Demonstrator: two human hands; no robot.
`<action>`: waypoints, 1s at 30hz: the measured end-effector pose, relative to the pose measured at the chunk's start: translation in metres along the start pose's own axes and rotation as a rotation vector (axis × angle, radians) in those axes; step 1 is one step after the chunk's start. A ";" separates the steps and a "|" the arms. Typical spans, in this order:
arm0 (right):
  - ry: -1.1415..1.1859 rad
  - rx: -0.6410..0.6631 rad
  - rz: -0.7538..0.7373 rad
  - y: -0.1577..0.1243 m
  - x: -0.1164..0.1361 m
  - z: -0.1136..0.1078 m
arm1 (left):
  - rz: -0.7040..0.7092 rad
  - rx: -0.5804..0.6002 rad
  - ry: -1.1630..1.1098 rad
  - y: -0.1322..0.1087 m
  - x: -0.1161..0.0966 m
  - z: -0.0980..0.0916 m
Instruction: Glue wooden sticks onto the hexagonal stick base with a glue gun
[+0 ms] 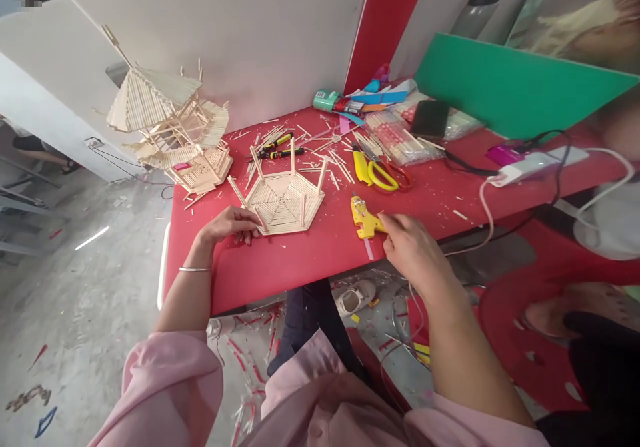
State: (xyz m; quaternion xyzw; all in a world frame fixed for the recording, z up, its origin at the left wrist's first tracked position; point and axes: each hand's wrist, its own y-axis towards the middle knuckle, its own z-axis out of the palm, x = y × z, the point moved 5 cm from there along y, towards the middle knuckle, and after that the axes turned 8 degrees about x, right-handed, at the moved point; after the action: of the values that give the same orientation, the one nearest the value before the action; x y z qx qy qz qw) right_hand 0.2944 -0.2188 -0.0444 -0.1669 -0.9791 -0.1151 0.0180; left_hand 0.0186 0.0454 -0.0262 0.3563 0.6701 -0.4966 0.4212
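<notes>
A six-sided base of thin wooden sticks [283,200] lies on the red table, with short stick posts standing up at its corners. My left hand [233,225] is closed at its near left corner, fingertips against the small wooden post [261,219] there. To the right, my right hand [413,247] is wrapped round the handle of a yellow hot glue gun [364,219]. The gun's nozzle points away from me, and a clear glue stick [369,248] sticks out of its back end. Bare table separates the gun from the base.
A stick pagoda model [160,107] stands at the left back. Behind the base lie pliers [280,147], loose sticks and yellow-handled scissors [373,170]. A bag of sticks [400,137], a black phone [430,119] and a white power strip [540,165] sit rightward. Another person is at the right.
</notes>
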 end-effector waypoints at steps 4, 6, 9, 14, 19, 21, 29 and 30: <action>0.027 -0.004 -0.015 -0.005 -0.001 -0.007 | 0.003 0.004 -0.011 0.001 -0.002 0.001; 0.081 -0.044 0.019 -0.012 0.004 -0.016 | 0.005 0.001 -0.007 0.001 -0.003 0.002; 0.278 -0.086 0.006 -0.023 0.029 -0.026 | -0.004 -0.001 -0.007 0.001 -0.003 0.002; 0.580 0.034 -0.192 -0.022 0.102 -0.023 | -0.004 -0.001 -0.028 0.002 -0.002 0.003; 0.536 0.084 -0.173 -0.001 0.132 -0.014 | -0.010 0.002 -0.036 0.002 0.000 0.003; 0.498 0.116 -0.180 0.003 0.136 -0.012 | -0.014 0.014 -0.034 0.003 0.002 0.002; 0.444 0.212 -0.200 0.005 0.142 -0.010 | 0.002 0.033 -0.031 0.004 0.002 0.003; 0.452 0.223 -0.195 0.005 0.142 -0.010 | 0.001 0.033 -0.031 0.003 0.001 0.003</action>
State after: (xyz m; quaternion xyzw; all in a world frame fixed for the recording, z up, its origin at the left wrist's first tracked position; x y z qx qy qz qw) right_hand 0.1622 -0.1705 -0.0228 -0.0387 -0.9683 -0.0420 0.2432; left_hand 0.0218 0.0434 -0.0293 0.3558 0.6551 -0.5129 0.4256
